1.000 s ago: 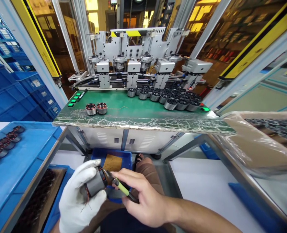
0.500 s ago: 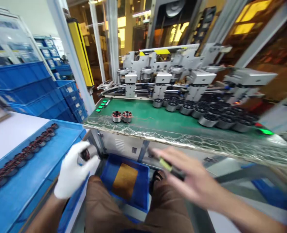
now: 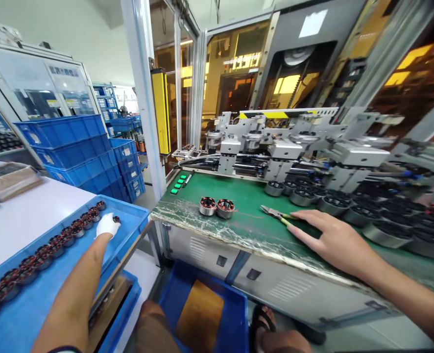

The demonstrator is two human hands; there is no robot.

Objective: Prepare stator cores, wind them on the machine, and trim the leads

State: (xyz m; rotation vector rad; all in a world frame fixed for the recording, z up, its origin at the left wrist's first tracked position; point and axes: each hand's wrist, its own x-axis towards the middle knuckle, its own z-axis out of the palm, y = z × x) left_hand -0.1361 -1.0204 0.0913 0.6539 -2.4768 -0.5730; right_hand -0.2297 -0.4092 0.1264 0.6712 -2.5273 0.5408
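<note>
My left hand point(image 3: 106, 227), in a white glove, is over the blue tray point(image 3: 129, 212) with its fingers closed round a copper-wound motor stator point(image 3: 116, 220), mostly covered by the glove. A row of similar stators point(image 3: 57, 246) runs along the tray beside it. On the green bench top point(image 3: 239, 189), my bare right hand point(image 3: 332, 241) has thumb and fingers on the green-yellow handles of wire cutters point(image 3: 273, 212). Their jaws point left, toward two wound stators point(image 3: 216, 207) standing side by side, with thin wire strands near them.
Several dark-topped metal rings point(image 3: 334, 202) crowd the right of the bench. Behind them stands a machine with clamp blocks point(image 3: 286, 148). Green buttons point(image 3: 178, 185) sit at the bench's left corner. A blue bin point(image 3: 235, 304) is on the floor, and stacked blue crates point(image 3: 73, 147) stand left.
My left hand has moved left with the stator, from above my lap into the tray. My right hand has carried the cutters up and forward onto the bench top. The view has shifted left.
</note>
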